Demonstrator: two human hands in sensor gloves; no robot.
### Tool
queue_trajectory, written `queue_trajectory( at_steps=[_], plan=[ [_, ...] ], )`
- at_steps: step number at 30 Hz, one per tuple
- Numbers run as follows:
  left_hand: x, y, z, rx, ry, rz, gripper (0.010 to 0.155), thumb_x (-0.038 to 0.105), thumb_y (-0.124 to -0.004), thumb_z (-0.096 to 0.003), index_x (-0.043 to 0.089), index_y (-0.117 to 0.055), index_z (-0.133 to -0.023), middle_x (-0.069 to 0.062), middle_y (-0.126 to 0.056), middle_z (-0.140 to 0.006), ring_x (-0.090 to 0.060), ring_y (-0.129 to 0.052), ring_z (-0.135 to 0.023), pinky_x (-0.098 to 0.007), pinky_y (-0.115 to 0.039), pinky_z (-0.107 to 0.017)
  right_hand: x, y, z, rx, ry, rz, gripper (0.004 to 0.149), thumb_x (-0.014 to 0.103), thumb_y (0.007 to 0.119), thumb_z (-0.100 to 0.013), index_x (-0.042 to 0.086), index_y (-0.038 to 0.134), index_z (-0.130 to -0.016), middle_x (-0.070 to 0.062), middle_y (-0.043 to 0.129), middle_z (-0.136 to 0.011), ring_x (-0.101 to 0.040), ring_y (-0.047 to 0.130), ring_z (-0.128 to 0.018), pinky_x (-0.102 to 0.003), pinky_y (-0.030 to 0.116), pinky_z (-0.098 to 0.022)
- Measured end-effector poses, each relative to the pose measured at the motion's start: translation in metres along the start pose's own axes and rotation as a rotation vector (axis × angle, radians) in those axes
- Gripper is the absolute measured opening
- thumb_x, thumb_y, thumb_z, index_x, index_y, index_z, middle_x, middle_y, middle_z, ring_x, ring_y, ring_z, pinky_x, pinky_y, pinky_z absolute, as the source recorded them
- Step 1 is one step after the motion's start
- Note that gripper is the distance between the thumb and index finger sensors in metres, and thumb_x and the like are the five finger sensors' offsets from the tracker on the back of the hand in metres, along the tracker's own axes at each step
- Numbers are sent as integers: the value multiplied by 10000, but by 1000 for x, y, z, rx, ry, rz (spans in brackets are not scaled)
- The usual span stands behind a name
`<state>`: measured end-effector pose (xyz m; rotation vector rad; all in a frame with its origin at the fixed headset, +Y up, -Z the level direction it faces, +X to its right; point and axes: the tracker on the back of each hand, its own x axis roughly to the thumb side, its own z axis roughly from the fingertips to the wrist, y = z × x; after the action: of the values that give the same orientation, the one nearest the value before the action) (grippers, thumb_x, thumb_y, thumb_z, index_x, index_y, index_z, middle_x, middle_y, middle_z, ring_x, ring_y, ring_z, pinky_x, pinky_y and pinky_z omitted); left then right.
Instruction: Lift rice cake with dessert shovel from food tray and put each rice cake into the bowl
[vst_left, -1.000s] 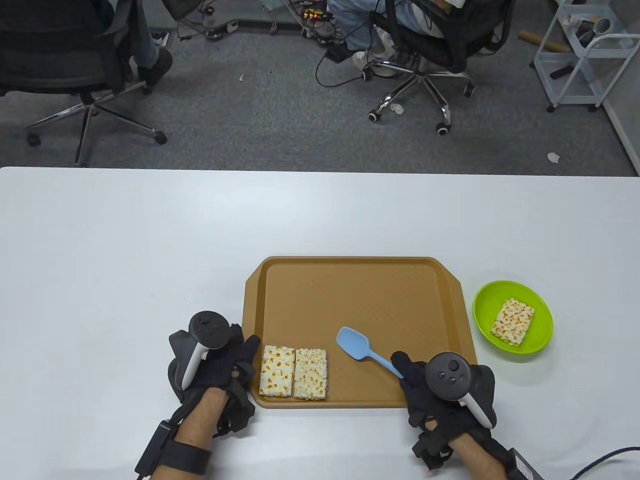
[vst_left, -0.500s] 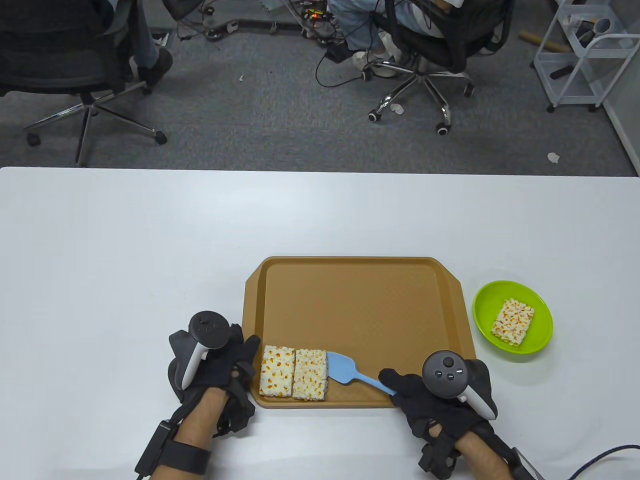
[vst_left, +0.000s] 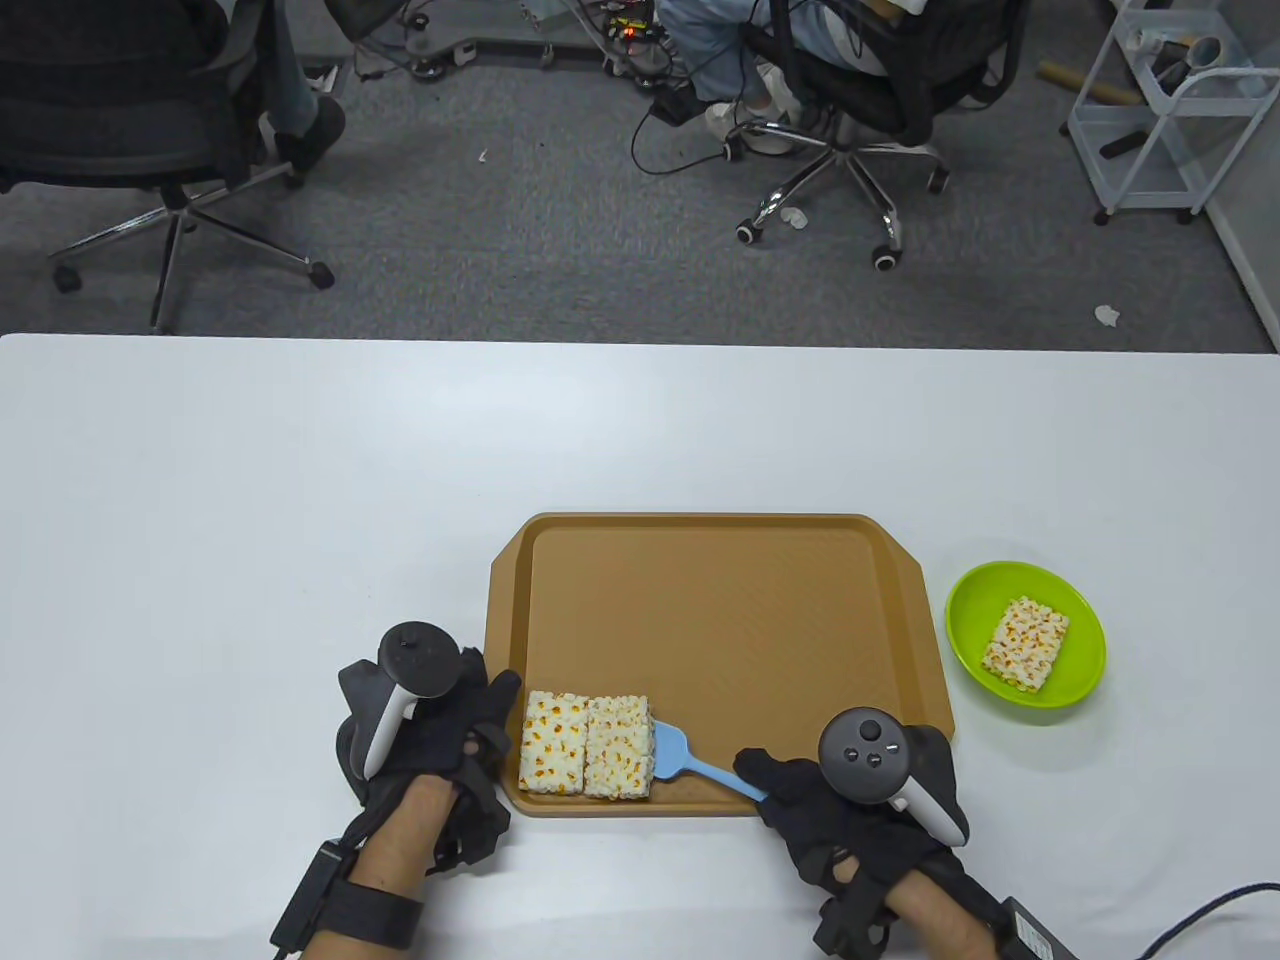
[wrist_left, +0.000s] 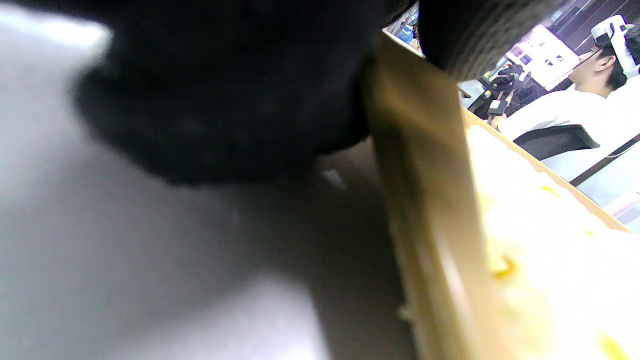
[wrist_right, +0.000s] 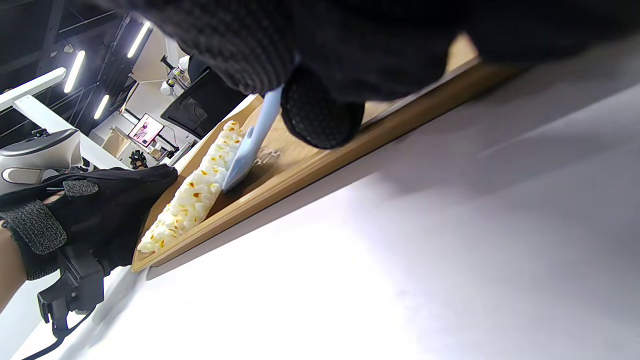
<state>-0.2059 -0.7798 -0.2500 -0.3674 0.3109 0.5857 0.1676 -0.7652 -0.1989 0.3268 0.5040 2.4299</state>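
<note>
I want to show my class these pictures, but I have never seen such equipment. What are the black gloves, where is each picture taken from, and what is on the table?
These are a person's two hands in black sensor gloves, each with a tracker strapped to its back. One camera looks down at the white table; one more sits on each wrist, so those pictures are tilted and close.

On the table lie a brown food tray and, to its right, a green bowl already holding one rice cake. Two rice cakes lie side by side at the tray's near left corner.

The right hand holds a blue dessert shovel by its handle, its blade at the nearer cake's edge. The left hand rests against the tray's left rim; its grip is unclear.
</note>
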Motion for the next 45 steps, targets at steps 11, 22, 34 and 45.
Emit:
queue_trajectory(
  at_steps=[11, 22, 34, 45],
  plan=[
    [1, 0, 0, -1, -4, -5, 659, 524, -739, -475, 125, -614, -984, -79, -1011, -447, -170, -1056, -87, -333, -879, 42, -7, 5, -5, 26, -11, -135, 548, 286, 710, -377, 193, 698, -917, -45, 912, -676, -99, 911, -206, -328, 863, -108],
    [0, 0, 0, -7, -4, 1, 662, 525, -739, -473, 126, -613, -985, -78, -1010, -449, -171, -1057, -90, -334, -881, 40, -21, -23, 4, -34, -1, -300, 550, 291, 711, -378, 177, 700, -916, -55, 916, -666, -87, 909, -188, -316, 862, -93],
    [0, 0, 0, -4, -1, 1, 660, 526, -740, -473, 129, -615, -985, -78, -1010, -448, -168, -1055, -87, -331, -879, 42, -44, -78, 34, -292, 23, -390, 543, 299, 717, -380, 172, 718, -908, -64, 931, -649, -84, 912, -173, -312, 863, -82],
    [-1, 0, 0, -5, -2, 4, 659, 524, -741, -473, 128, -615, -985, -81, -1010, -447, -171, -1056, -89, -334, -880, 40, -80, -118, 60, -494, 170, -495, 540, 301, 716, -383, 167, 724, -906, -70, 936, -644, -82, 915, -173, -309, 866, -81]
  ],
)
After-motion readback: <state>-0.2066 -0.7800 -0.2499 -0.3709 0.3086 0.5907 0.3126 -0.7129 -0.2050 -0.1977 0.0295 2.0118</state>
